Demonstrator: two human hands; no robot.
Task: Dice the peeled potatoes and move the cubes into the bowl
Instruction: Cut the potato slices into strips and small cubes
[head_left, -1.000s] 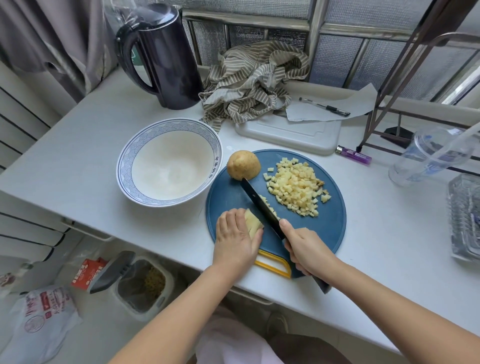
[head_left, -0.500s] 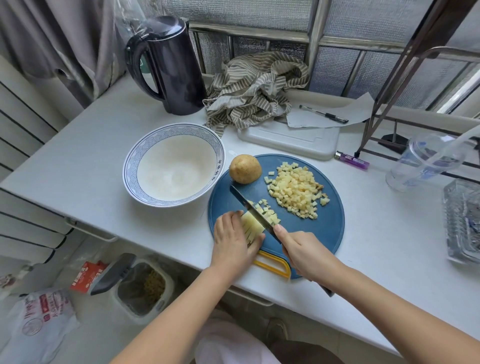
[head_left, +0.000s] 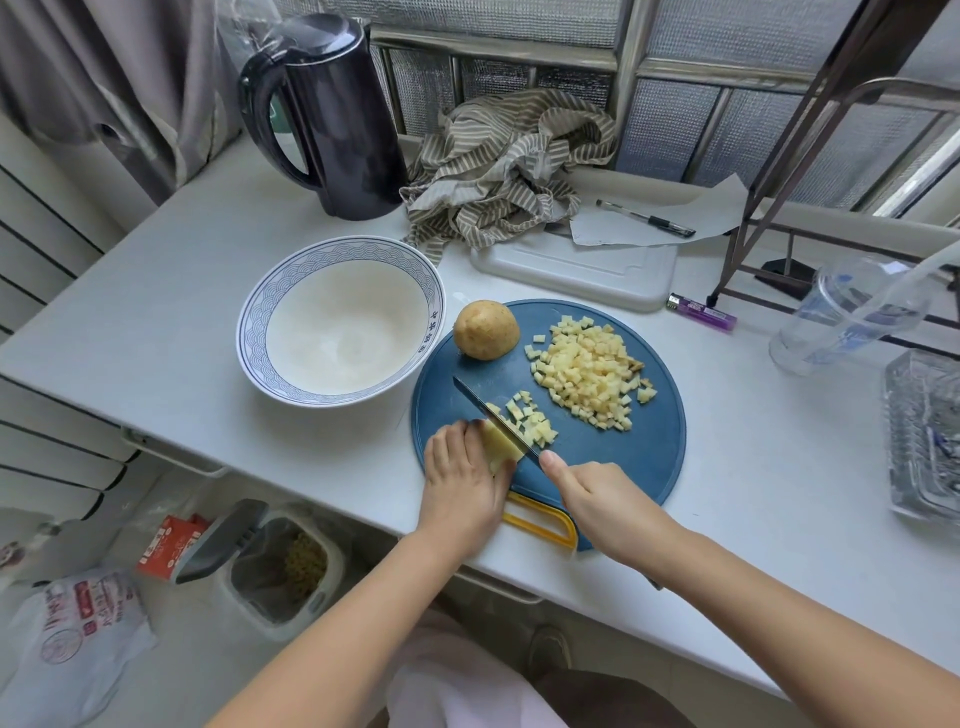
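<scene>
Knife (head_left: 482, 409) against potato piece (head_left: 500, 451) (near board (head_left: 613, 467) edge)

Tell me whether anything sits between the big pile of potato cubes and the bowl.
Yes. The uncut potato sits on the cutting board close to the bowl, roughly on the straight line from the big cube pile. The knife in the right hand lies just nearer than that line.
</scene>
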